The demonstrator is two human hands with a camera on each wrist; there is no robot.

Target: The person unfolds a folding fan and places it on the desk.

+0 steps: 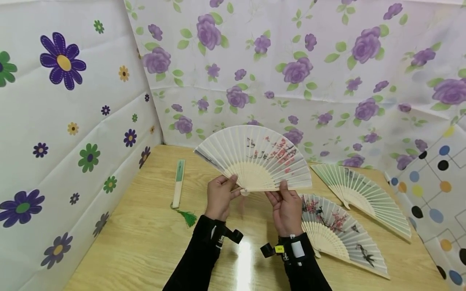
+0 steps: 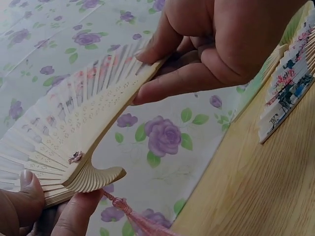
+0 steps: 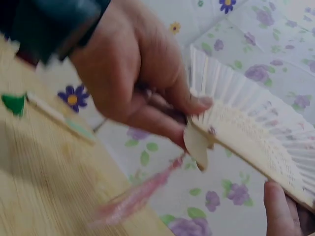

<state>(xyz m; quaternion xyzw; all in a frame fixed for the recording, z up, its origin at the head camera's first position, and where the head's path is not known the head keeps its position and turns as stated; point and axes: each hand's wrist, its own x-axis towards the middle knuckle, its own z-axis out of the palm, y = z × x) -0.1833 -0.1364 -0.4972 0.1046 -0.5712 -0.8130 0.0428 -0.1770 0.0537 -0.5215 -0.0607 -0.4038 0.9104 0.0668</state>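
A white paper fan (image 1: 255, 157) with red blossoms and pale wooden ribs is spread open and held above the table. My left hand (image 1: 230, 185) pinches its left outer rib near the pivot, seen close up in the right wrist view as the left hand (image 3: 189, 110). My right hand (image 1: 281, 190) pinches the right outer rib, and the left wrist view shows that right hand (image 2: 147, 73) clamped on the rib. A pink tassel (image 3: 133, 196) hangs from the pivot.
A closed fan (image 1: 178, 182) with a green tassel (image 1: 188, 217) lies on the wooden table (image 1: 145, 242) to the left. Two open fans (image 1: 338, 230) (image 1: 364, 194) lie at the right. Flowered paper walls (image 1: 291, 72) enclose the back and sides.
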